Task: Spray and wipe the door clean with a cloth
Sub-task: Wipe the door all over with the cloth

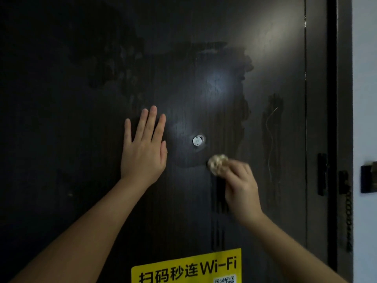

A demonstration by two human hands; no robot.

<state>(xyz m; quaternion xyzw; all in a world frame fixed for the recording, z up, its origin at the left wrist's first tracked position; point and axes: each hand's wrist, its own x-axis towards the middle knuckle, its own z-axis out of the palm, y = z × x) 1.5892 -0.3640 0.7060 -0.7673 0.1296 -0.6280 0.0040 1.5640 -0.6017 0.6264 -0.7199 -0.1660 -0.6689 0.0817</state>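
One dark door stands upright, its right edge running top to bottom. One cloth, bunched into a ball with no clear long axis, touches the door's middle, just below and right of one peephole. The right hand grips the cloth. The left hand lies flat on the door, fingers straight, pointing up. One yellow sticker sits at the bottom edge.

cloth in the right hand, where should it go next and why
Probably sweep the cloth rightward and up: the right hand presses it to the door below-right of the peephole, and streaky wet marks show further right. The left hand rests flat.
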